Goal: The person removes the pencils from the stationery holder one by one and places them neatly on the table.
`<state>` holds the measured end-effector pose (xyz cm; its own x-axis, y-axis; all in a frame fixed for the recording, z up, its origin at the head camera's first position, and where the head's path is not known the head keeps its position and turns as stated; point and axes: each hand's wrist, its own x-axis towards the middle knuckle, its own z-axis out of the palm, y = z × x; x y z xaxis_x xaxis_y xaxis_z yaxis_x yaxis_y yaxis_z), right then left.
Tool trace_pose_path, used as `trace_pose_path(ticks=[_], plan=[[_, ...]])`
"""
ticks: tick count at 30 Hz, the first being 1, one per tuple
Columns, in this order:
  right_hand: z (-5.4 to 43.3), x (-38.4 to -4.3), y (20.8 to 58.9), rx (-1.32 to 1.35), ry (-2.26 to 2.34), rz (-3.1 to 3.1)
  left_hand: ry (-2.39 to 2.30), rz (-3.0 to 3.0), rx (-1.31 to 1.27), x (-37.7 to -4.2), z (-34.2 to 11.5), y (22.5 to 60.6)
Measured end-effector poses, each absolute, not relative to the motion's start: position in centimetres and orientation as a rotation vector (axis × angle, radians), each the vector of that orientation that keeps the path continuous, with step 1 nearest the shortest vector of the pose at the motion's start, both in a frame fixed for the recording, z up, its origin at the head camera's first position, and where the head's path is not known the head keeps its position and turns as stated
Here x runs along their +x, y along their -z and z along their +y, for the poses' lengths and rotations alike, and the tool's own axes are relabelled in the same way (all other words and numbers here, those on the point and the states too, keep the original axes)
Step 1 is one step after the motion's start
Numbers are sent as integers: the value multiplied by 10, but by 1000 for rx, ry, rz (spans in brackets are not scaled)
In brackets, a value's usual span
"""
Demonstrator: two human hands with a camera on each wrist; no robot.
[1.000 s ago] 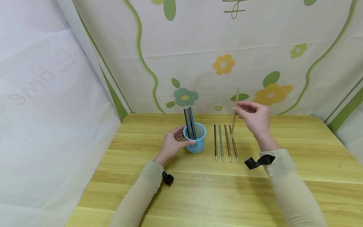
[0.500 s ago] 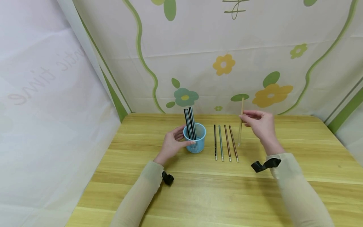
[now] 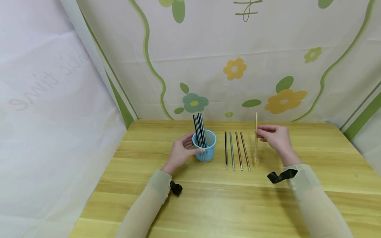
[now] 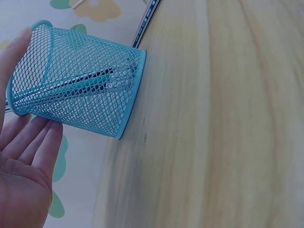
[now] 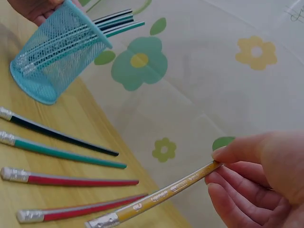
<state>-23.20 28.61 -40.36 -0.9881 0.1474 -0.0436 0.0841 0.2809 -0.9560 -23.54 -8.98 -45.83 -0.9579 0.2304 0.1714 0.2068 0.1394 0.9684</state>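
My left hand (image 3: pixel 180 150) grips a light blue mesh pencil cup (image 3: pixel 209 152), thumb at the front of the rim and fingers behind. Several dark and green striped pencils (image 3: pixel 199 130) lean inside the cup, as the left wrist view also shows through the mesh (image 4: pixel 80 85). In my right hand (image 3: pixel 276 138) a yellow pencil (image 3: pixel 256 145) is pinched between thumb and fingers, its eraser end pointing down close over the table. To its left lie a black pencil (image 3: pixel 226 150), a green pencil (image 3: pixel 232 151) and two red-brown pencils (image 3: pixel 239 151), side by side with erasers toward me.
The wooden table (image 3: pixel 208 205) ends at a pale curtain (image 3: pixel 202 72) printed with flowers, which hangs along its back edge. Another white cloth (image 3: pixel 53 132) hangs at the left side. Black straps (image 3: pixel 281 176) sit on both wrists.
My right hand has moved right and down with the yellow pencil, from above the rightmost red-brown pencil to beside it. The left hand and the cup stay where they were.
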Motion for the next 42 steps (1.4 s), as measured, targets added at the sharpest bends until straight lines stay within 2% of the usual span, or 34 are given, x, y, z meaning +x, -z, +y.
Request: trace_pose_path(ticks=[17,42], plan=[[303,-237,443,-242,-1792,-2693,-1995,2364,438,-235,-90,459],[298,-247,456,-268,-1833,-2671,-1992,2367,433,-235,-89,457]])
